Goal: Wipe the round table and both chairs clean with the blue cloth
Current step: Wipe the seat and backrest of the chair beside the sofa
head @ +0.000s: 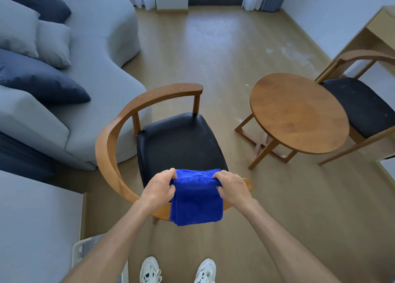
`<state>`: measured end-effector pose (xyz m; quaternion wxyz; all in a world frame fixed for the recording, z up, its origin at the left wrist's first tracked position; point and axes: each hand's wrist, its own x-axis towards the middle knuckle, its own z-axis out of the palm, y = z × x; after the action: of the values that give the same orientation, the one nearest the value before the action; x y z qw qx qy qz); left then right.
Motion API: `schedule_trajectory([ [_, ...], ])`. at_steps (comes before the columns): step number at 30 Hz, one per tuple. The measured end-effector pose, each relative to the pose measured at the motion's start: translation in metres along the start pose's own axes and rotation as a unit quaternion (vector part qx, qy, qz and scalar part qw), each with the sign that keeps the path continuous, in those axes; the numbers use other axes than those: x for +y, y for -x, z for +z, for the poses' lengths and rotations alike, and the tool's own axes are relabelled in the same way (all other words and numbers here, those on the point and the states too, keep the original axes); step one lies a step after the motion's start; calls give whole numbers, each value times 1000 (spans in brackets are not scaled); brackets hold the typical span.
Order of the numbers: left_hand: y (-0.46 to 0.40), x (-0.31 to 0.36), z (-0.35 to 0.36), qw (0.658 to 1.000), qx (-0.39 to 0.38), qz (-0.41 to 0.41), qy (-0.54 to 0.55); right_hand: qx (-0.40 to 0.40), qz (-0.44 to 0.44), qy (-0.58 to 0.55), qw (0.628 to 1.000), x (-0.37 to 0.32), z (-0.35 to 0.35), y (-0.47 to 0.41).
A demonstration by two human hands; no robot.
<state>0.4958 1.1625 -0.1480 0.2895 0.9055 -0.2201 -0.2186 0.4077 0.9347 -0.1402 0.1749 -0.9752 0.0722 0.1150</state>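
Note:
The folded blue cloth (196, 199) hangs in front of me, held at its upper corners. My left hand (159, 188) grips its left edge and my right hand (234, 188) grips its right edge. Directly beneath stands the near wooden chair (113, 137) with a black seat (177, 143) and a curved backrest; the cloth covers part of its near rail. The round wooden table (299, 111) stands to the right, bare on top. Behind it is the second chair (361, 105), its black seat speckled with dust.
A grey sofa (102, 47) with dark and light cushions fills the left side. A grey bed or bench edge (38, 218) is at the lower left. A light wooden desk (376, 32) stands at the right wall. White dust marks the floor (295, 54).

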Motion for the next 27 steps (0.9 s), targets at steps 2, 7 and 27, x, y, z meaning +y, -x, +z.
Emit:
schedule_trajectory([
  [2, 6, -5, 7, 1000, 10, 19, -11, 14, -14, 10, 1000, 3, 8, 5],
  [7, 31, -16, 27, 996, -2, 79, -51, 69, -89, -1, 994, 0, 20, 37],
  [27, 80, 9, 0, 988, -13, 152, 10, -54, -130, -95, 985, 5, -23, 83],
])
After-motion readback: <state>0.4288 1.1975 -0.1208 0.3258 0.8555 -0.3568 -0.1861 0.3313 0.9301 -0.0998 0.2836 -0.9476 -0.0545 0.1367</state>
